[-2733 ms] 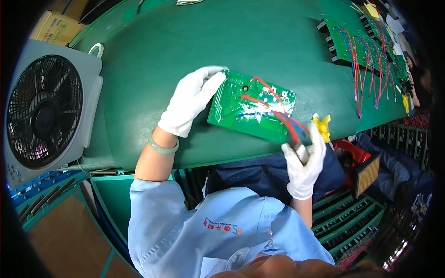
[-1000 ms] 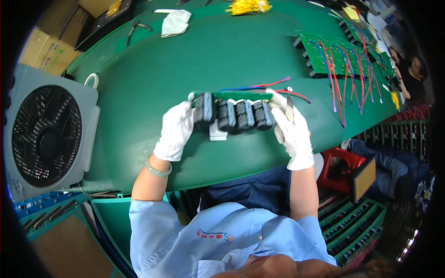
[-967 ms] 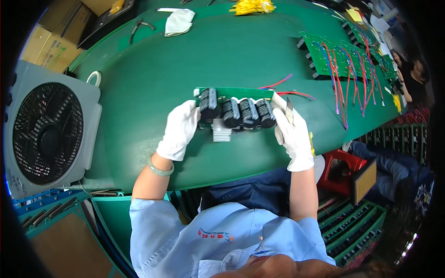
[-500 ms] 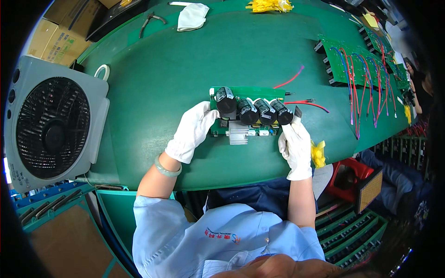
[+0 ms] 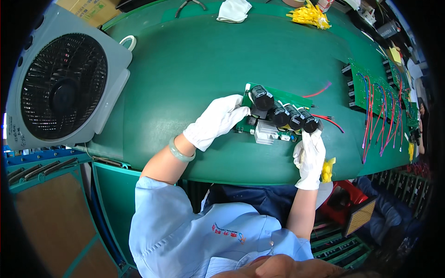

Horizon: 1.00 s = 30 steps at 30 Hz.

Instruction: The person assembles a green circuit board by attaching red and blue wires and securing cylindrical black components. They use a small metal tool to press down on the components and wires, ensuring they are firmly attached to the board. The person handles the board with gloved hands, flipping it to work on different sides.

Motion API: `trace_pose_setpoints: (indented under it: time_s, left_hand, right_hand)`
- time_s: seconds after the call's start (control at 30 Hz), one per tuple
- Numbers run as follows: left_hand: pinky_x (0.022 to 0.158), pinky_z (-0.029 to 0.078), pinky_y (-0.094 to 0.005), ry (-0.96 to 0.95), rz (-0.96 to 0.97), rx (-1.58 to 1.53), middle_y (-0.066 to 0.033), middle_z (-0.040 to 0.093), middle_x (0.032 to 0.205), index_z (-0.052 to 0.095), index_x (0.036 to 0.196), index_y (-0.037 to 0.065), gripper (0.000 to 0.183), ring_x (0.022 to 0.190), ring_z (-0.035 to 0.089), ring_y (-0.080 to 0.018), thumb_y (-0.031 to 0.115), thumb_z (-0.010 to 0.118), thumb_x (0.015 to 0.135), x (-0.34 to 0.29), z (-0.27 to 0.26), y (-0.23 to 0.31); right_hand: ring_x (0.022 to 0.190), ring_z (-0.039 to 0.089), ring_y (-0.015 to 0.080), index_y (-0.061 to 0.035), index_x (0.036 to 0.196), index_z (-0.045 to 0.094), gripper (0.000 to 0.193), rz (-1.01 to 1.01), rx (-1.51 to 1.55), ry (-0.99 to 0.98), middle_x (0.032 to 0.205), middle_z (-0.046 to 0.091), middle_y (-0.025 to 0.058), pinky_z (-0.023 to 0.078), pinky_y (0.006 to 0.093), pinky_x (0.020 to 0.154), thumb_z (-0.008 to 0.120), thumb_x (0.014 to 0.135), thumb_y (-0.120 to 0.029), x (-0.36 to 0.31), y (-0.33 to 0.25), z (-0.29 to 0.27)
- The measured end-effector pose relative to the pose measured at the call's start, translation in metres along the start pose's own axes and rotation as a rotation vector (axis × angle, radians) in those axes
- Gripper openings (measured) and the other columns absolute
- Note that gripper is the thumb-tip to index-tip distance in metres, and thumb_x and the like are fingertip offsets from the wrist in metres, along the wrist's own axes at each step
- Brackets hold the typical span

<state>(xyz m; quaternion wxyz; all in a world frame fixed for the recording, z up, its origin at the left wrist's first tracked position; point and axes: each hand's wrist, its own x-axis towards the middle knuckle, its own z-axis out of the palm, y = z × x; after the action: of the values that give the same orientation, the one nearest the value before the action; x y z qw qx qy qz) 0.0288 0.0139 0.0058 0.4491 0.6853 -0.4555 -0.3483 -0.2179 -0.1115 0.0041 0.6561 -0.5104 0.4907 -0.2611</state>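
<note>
Green rectangular circuit board (image 5: 291, 96), already fitted with black cylindrical capacitors (image 5: 280, 115), is being clamped by white-gloved left fingers (image 5: 241, 111); right fingers' (image 5: 315, 137) closure is being obscured; remaining steps cannot be judged.

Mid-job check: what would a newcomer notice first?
The board with four black cylinders stands out first, over the bench between the left hand and right hand. Next come the big grey fan at far left and the yellow bundle toward the bench's far side.
</note>
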Motion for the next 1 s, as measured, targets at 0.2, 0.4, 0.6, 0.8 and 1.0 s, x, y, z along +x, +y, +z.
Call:
trace_pose_setpoints:
  time_s: [0.2, 0.4, 0.6, 0.8, 1.0]
  left_hand:
    - [0.065, 0.046, -0.0258, -0.012, 0.076, -0.109, -0.0075, 0.062, 0.099, 0.051, 0.131, 0.001, 0.038, 0.077, 0.053, -0.0106, 0.017, 0.06, 0.098, -0.001, 0.001, -0.005]
    - [0.062, 0.051, -0.0227, -0.094, -0.016, -0.49, -0.0116, 0.058, 0.119, 0.032, 0.149, 0.004, 0.061, 0.092, 0.059, -0.0124, 0.015, 0.06, 0.096, 0.004, -0.003, -0.01]
    - [0.061, 0.055, -0.0257, -0.086, -0.173, -0.654, -0.0083, 0.057, 0.128, 0.043, 0.146, 0.003, 0.055, 0.095, 0.059, -0.0145, 0.019, 0.058, 0.096, 0.009, -0.011, -0.005]
    - [0.058, 0.053, -0.0234, -0.039, -0.164, -0.633, -0.0072, 0.06, 0.118, 0.043, 0.146, 0.003, 0.049, 0.085, 0.06, -0.0129, 0.013, 0.052, 0.098, 0.007, -0.006, 0.0]
    - [0.058, 0.053, -0.0239, -0.06, -0.106, -0.631, -0.0121, 0.056, 0.131, 0.037, 0.147, -0.001, 0.059, 0.087, 0.06, -0.0149, 0.023, 0.057, 0.098, 0.009, -0.007, -0.011]
  right_hand:
    - [0.037, 0.043, 0.0064, -0.0057, 0.114, 0.062, 0.028, -0.032, 0.007, -0.014, 0.054, 0.054, 0.0011, 0.03, 0.0212, 0.035, 0.063, 0.099, -0.029, 0.002, 0.004, -0.002]
    - [0.037, 0.044, 0.0066, -0.0054, 0.118, 0.061, 0.028, -0.019, -0.005, -0.003, 0.055, 0.056, 0.0015, 0.031, 0.0207, 0.036, 0.062, 0.099, -0.026, 0.0, 0.002, 0.001]
    - [0.038, 0.045, 0.007, -0.0047, 0.12, 0.06, 0.027, -0.043, 0.025, 0.003, 0.058, 0.058, 0.0027, 0.032, 0.0209, 0.036, 0.062, 0.098, -0.021, 0.0, 0.006, 0.0]
    - [0.04, 0.045, 0.0072, -0.0026, 0.125, 0.059, 0.032, -0.06, 0.067, -0.004, 0.059, 0.058, 0.0036, 0.034, 0.0218, 0.038, 0.061, 0.098, -0.019, -0.003, 0.006, -0.002]
    - [0.043, 0.05, 0.0078, -0.0003, 0.13, 0.057, 0.038, -0.061, 0.129, -0.034, 0.062, 0.059, 0.0046, 0.038, 0.0205, 0.04, 0.063, 0.097, -0.017, -0.004, 0.004, -0.002]
